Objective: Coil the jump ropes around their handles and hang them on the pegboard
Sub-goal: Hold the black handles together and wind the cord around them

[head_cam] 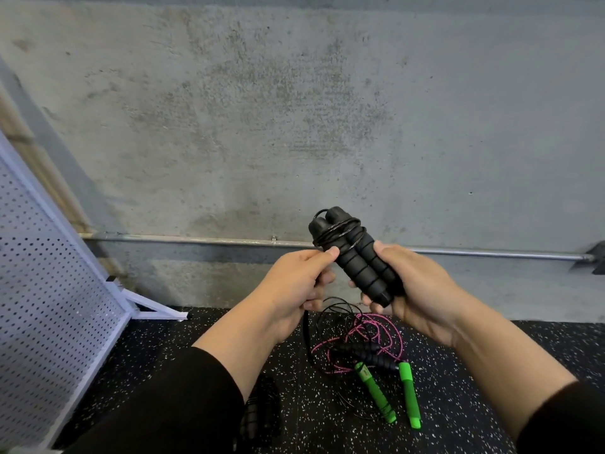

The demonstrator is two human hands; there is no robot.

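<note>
Flanking pegboard [49, 273], tangled floor ropes [363, 348]

1 head-worn view, facing forward and down, near wall [294, 109], floor [491, 371]

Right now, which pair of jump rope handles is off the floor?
The black foam handles, held together in the right hand; the green pair and the other black pair lie on the floor.

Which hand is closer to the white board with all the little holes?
Left. The left hand pinches the black rope nearer the pegboard, which stands at the far left. The right hand holds the black handles farther to the right.
</note>
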